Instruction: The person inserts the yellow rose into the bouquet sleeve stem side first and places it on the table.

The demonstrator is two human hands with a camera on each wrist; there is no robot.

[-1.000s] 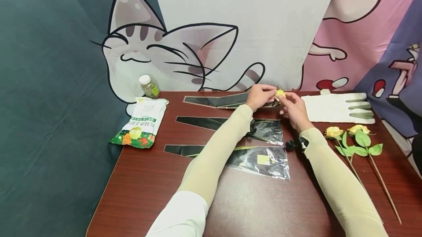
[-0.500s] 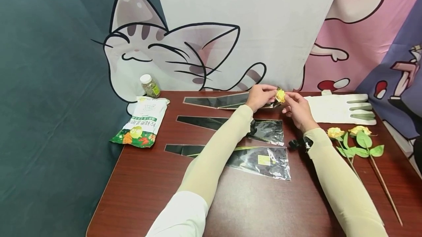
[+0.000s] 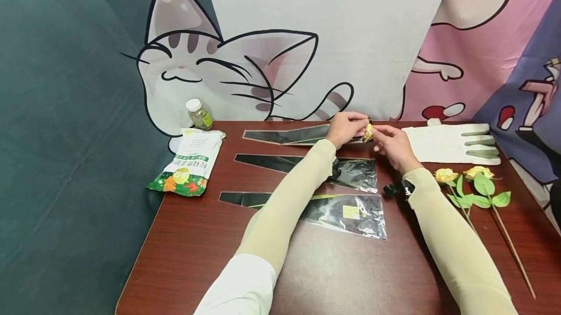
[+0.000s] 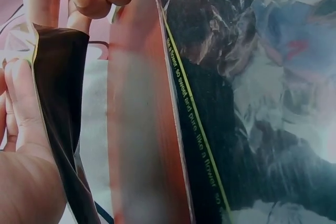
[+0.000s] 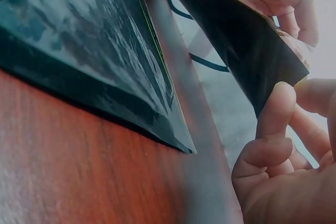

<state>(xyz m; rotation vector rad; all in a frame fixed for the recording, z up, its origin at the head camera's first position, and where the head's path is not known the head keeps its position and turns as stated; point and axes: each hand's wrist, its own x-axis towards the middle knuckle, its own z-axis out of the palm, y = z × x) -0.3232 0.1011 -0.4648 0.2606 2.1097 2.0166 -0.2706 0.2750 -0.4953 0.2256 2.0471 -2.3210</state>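
Note:
At the table's far edge, my left hand (image 3: 346, 131) holds the open end of a black flower wrapping sleeve (image 3: 307, 133). A yellow rose head (image 3: 368, 132) sits at the sleeve's mouth, partly hidden; its stem is out of sight. Opposite, my right hand (image 3: 394, 147) pinches the sleeve's rim between thumb and finger. The right wrist view shows the right thumb (image 5: 278, 100) against the corner of the black sleeve (image 5: 247, 45), petals just behind it. In the left wrist view the left hand (image 4: 31, 166) lies along the raised sleeve (image 4: 60, 87).
Two more sleeves, a middle one (image 3: 359, 174) and a near one (image 3: 342, 213), lie flat under the left arm. Right stand white gloves (image 3: 431, 144) and two yellow roses (image 3: 482, 183). Left are a printed bag (image 3: 188, 161) and a lidded jar (image 3: 200, 114).
The rose head has sunk lower and shows less at the sleeve's mouth. My right hand has shifted slightly from the flower to the sleeve's rim. The left hand stays in place.

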